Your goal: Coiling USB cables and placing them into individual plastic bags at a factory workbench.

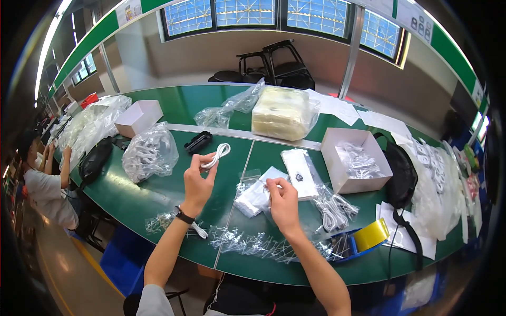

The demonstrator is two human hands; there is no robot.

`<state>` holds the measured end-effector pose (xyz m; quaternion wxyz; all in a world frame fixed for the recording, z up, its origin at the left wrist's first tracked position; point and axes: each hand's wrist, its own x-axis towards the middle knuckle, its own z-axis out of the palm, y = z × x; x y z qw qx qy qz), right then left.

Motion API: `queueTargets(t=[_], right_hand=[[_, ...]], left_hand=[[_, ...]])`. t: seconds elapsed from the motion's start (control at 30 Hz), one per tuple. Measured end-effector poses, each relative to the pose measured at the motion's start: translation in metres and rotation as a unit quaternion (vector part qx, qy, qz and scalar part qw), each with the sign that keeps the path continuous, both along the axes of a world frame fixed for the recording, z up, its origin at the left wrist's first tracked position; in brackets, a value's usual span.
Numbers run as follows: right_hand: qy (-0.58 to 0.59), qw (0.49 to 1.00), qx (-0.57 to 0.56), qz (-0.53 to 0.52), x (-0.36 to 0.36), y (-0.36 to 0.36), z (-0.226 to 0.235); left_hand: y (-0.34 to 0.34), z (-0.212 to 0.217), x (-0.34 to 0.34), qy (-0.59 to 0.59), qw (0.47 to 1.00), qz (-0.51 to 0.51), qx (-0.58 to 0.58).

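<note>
A coiled white cable (221,154) is pinched between the thumb and fingers of my left hand (198,184), raised over the table. My right hand (283,205) is closed at the edge of a clear plastic bag (253,199), which lies on a small pile of such bags. Just beyond it rests a stack of white printed packets (300,173). Beside my right hand lie bundled white cables (333,211). Another white cable (198,230) is near my left wrist. Many thin clear and white strips (247,244) are spread along the near edge.
A white box of bagged cables (354,163) stands at right, by a black bag (399,168) and a blue tape dispenser with yellow tape (370,235). Further back are a wrapped cream bundle (282,113) and a black object (198,142). Another person (50,189) works at far left.
</note>
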<state>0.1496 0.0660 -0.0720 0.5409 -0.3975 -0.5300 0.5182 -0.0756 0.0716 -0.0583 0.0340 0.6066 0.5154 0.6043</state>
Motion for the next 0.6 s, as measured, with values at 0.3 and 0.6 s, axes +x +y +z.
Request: queueTargets(t=[0.3, 0.6], right_hand=[[0.231, 0.944, -0.213, 0.102, 0.006, 0.001, 0.011], [0.172, 0.98, -0.093, 0.028, 0.004, -0.004, 0.022]], left_hand=[[-0.02, 0.047, 0.013, -0.304, 0.929, -0.176, -0.113], [-0.02, 0.043, 0.045, -0.126, 0.988, -0.063, -0.055]])
